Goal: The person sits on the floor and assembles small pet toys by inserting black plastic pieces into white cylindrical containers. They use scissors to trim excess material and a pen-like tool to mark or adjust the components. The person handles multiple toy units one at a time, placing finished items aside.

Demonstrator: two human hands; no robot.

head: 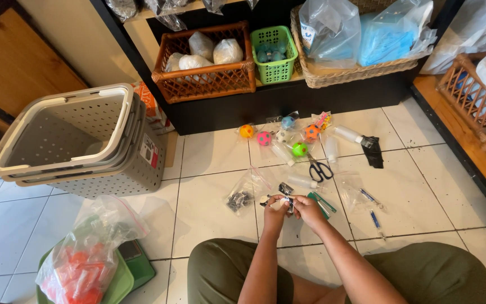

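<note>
I see both hands low centre of frame. Left hand (275,207) and right hand (306,207) meet fingertip to fingertip, pinching a small white-and-dark item (286,201) between them; too small to identify. Just above it: black-handled scissors (320,169), small clear bags on the tile. Further up, coloured balls (264,138) in a row. Stacked grey baskets (74,141) at left, bag of orange pieces (80,270) lower left.

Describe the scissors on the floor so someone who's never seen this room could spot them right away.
Start at the black shelf unit along the wall, then drop to the white floor tiles below the green basket. The scissors lie just under the green ball, the only thing there with black loop handles.
</note>
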